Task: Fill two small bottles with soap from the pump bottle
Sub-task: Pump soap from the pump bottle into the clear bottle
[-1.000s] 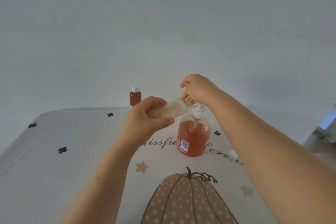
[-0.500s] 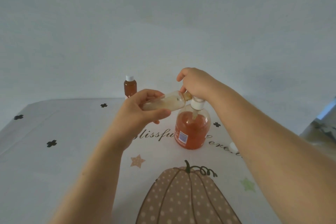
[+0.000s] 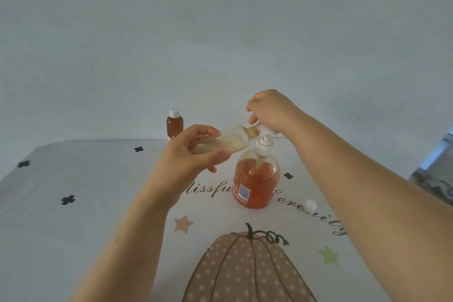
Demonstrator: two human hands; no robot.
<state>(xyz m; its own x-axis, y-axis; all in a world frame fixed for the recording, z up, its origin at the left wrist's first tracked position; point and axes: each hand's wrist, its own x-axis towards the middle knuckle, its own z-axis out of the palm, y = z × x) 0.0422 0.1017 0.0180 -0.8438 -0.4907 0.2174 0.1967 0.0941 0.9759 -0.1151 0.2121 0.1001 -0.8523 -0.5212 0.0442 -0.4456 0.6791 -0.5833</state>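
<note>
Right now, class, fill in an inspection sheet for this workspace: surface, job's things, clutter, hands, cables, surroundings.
Surface: white tablecloth printed with pumpkin, stars, script.
Job's things: clear round pump bottle of orange soap, upright; small clear plastic bottle, tilted, mouth at the nozzle; small amber bottle with white cap, upright, far edge.
Clutter: loose white cap on the cloth.
Hands: left hand grips the tilted bottle; right hand curls over the white pump head.
Cables: nothing seen.
Surroundings: pale wall; blurred object at right edge.
</note>
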